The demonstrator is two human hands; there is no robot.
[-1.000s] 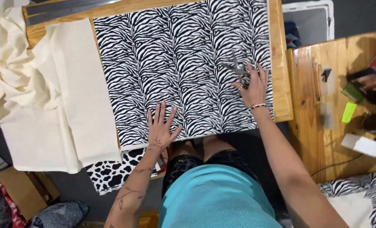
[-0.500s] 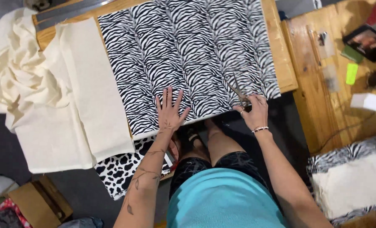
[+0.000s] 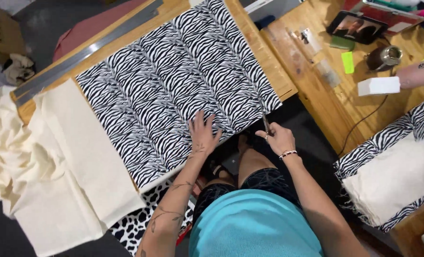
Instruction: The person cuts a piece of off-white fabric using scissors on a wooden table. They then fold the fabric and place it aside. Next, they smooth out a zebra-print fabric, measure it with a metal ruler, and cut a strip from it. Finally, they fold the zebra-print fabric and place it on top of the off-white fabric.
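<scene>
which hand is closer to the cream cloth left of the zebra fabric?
Left. Left hand lies flat on the zebra fabric, toward the cream cloth; right hand holds scissors at the opposite edge.

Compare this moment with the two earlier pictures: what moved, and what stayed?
The right hand with the scissors came from mid-fabric back to the zebra-print fabric near edge. The left hand stayed flat on it; the cream cloth lies unchanged.
</scene>
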